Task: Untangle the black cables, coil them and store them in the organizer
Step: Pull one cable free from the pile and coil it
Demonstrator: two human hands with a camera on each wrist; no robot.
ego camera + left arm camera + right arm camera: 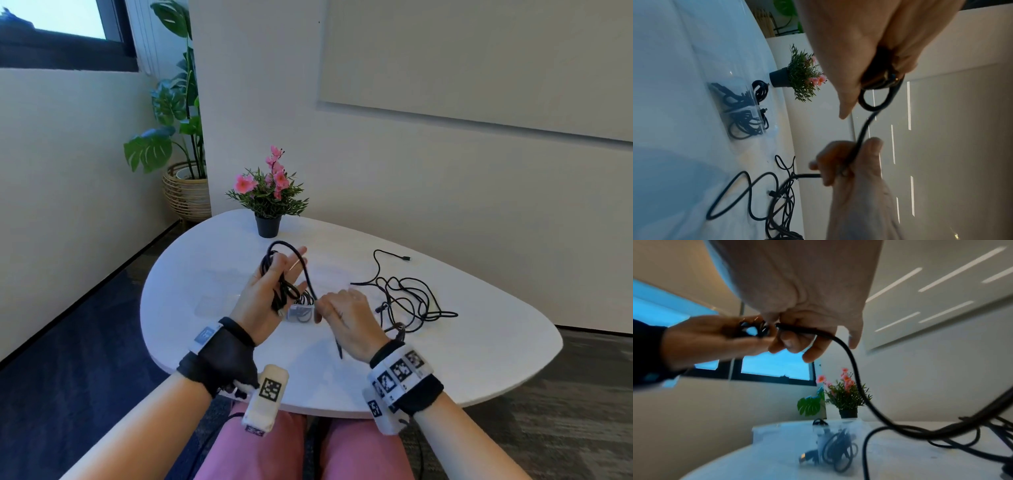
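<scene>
your left hand is raised above the white table, fingers spread, with a partly wound black cable looped around it and held under the thumb. your right hand pinches the same cable just beside it, fingers curled. the loose tangle of cables lies on the table to the right. the clear organizer, cables coiled inside, sits beneath your hands, near the flower pot.

No legible text or labels.
</scene>
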